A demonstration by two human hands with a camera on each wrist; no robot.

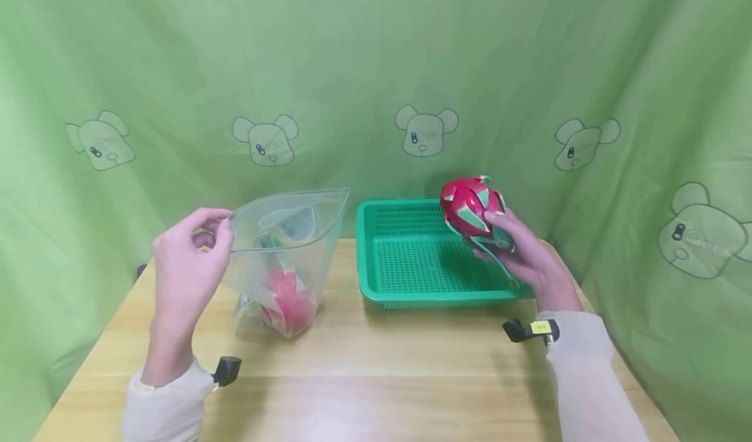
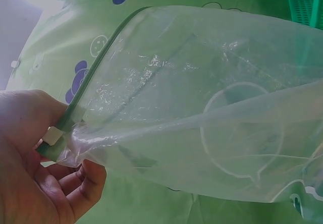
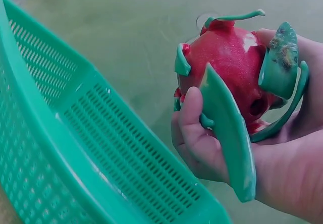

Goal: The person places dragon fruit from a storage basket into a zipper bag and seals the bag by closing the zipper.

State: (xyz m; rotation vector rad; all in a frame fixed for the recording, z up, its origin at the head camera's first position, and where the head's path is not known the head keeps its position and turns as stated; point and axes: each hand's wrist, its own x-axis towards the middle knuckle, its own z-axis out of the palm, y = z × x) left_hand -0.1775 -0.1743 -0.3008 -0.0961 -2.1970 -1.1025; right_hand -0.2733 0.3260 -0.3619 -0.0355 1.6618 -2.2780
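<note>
A clear zip bag (image 1: 329,246) with its mouth parted stands on the left of the table, a red and green dragon fruit (image 1: 290,298) showing through its lower part. My left hand (image 1: 190,259) pinches the left corner of its rim; in the left wrist view a pale zip slider (image 2: 52,135) sits by the thumb. My right hand (image 1: 529,252) grips another dragon fruit (image 1: 470,207) over the right side of a green plastic basket (image 1: 367,285). In the right wrist view the fingers (image 3: 194,118) curl round this red fruit, among its green scales.
The basket's perforated floor is bare in the head view. Under everything lies a light wooden table (image 1: 352,377). A green curtain (image 1: 352,57) printed with bear faces hangs close behind the table and at both sides.
</note>
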